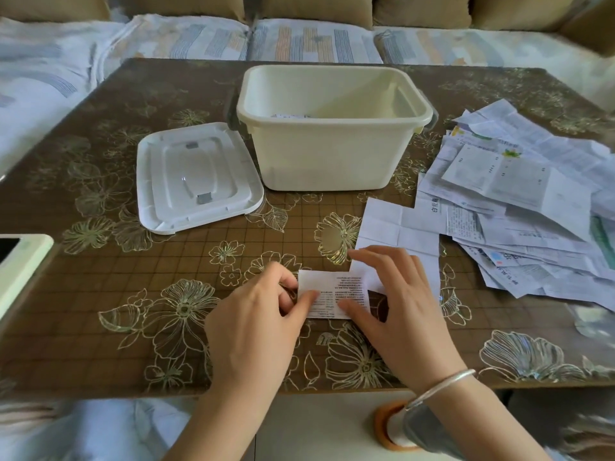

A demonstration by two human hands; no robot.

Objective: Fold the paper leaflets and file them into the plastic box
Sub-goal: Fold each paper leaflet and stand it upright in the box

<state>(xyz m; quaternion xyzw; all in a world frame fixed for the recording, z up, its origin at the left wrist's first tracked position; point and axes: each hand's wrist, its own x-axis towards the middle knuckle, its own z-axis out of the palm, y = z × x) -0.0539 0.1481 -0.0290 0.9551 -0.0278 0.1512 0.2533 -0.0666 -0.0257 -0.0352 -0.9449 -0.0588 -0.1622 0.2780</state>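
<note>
Small white printed paper leaflet (334, 294) lay flat on the brown floral table (166, 267). We judged it light and limp: take it by the edges. Left hand (256, 324) pinched its left edge; right hand (396, 304) pressed it flat, fingers spread. Cream plastic box (332, 154) stood beyond.

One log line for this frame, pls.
phase: folding | left hand: pinches leaflet | right hand: presses leaflet flat | box: open, lid beside | pile: unfolded, right

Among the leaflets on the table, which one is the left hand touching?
The small folded leaflet with printed text, between the left hand and right hand. The loose pile at right lies apart from that hand.
</note>
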